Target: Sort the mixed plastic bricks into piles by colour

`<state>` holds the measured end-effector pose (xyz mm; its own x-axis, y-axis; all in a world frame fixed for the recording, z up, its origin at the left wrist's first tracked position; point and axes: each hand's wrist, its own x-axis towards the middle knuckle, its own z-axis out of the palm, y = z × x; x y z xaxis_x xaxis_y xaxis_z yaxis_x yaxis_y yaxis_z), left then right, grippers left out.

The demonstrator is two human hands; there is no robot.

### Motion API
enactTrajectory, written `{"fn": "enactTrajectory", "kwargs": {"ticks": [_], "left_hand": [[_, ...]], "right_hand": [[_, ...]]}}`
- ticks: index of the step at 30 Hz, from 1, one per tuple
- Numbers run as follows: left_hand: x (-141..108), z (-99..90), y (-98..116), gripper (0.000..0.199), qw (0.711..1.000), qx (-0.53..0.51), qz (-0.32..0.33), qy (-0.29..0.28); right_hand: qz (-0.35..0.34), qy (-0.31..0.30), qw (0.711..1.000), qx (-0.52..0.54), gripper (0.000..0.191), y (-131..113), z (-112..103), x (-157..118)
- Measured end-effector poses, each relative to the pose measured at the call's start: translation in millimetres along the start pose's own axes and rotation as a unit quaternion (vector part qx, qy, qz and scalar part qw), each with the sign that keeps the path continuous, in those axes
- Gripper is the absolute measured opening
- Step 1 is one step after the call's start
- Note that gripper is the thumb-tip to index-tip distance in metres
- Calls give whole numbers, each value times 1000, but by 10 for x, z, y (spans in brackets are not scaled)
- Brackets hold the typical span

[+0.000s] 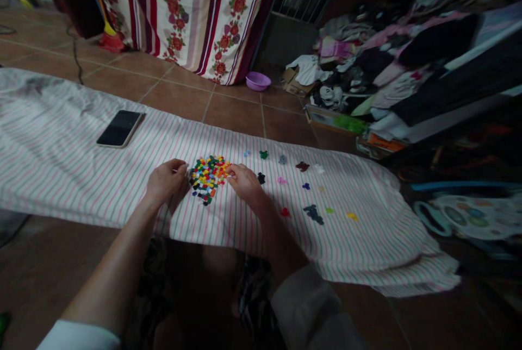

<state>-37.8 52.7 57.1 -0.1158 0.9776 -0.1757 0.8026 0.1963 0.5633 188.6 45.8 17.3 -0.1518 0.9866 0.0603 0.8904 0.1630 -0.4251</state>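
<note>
A mixed pile of small coloured pieces (207, 173) lies on the striped cloth (171, 132). Beside its left edge, my left hand (168, 176) has its fingers pinched together, with something small and pale at the tips. My right hand (242, 179) pinches at the pile's right edge; what its fingertips hold is too small to make out. Small single-colour groups are spread to the right, among them green (263, 154), black (261, 178), pink (281, 180), brown (302, 166), red (285, 212), dark grey-blue (313, 214) and yellow (352, 216) pieces.
A phone (120, 129) lies on the cloth at the left. Beyond the cloth, a purple basin (258, 81) stands on the tiled floor near a floral curtain (175, 13). Clothes (391, 51) are heaped at the right, and a red broom (111, 40) leans at the back left.
</note>
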Motion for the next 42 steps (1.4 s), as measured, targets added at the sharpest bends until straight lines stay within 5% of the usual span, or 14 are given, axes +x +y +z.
{"fn": "enactTrajectory", "kwargs": {"ticks": [17, 23, 30, 35, 42], "left_hand": [[20, 13, 4, 41, 1000, 6, -6, 9], [52, 34, -36, 41, 1000, 6, 1, 8], [17, 6, -9, 39, 1000, 19, -19, 15], [23, 2, 9, 38, 998, 25, -33, 40], [71, 53, -79, 42, 997, 38, -18, 70]], "right_hand": [[-34, 16, 999, 16, 41, 36, 20, -79], [-33, 21, 998, 40, 34, 60, -84, -70], [-4, 157, 980, 124, 23, 475, -370, -37], [131, 293, 920, 225, 20, 1102, -556, -156], [285, 445, 731, 432, 27, 1852, -714, -412]]}}
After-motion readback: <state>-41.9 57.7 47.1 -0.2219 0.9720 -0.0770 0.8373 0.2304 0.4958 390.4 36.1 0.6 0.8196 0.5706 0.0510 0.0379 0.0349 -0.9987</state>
